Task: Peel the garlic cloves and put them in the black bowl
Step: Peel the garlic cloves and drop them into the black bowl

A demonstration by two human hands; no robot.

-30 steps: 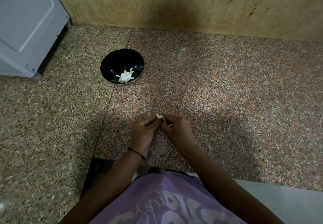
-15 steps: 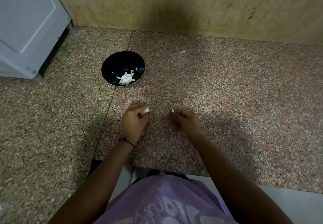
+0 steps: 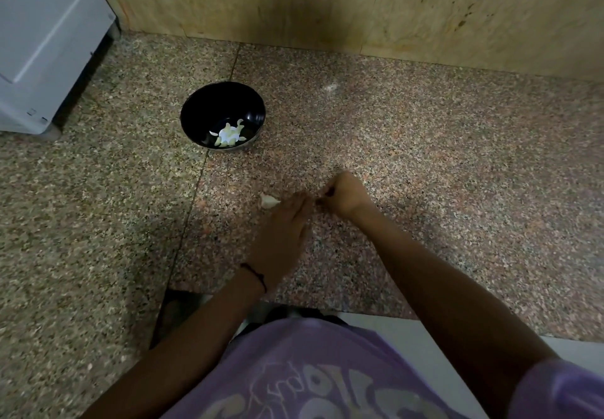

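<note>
The black bowl (image 3: 196,115) stands on the speckled stone counter, left of centre, with several peeled garlic cloves (image 3: 228,133) in its bottom. My left hand (image 3: 281,232) reaches forward and pinches a white garlic clove (image 3: 268,201) at its fingertips, just above the counter. My right hand (image 3: 344,195) is close beside it on the right. Its fingers are curled and its fingertips are pinched together, seemingly on a scrap of garlic skin too small to make out. Both hands are in front of the bowl, to its right.
A white appliance (image 3: 42,43) stands at the back left beside the bowl. A tan stone wall (image 3: 359,3) closes off the back. A seam (image 3: 196,190) runs down the counter left of my hands. The counter's front edge (image 3: 327,312) is near my purple shirt.
My hands pulled apart after peeling, the left keeping the clove. Now they have come close together again, farther from my body.
</note>
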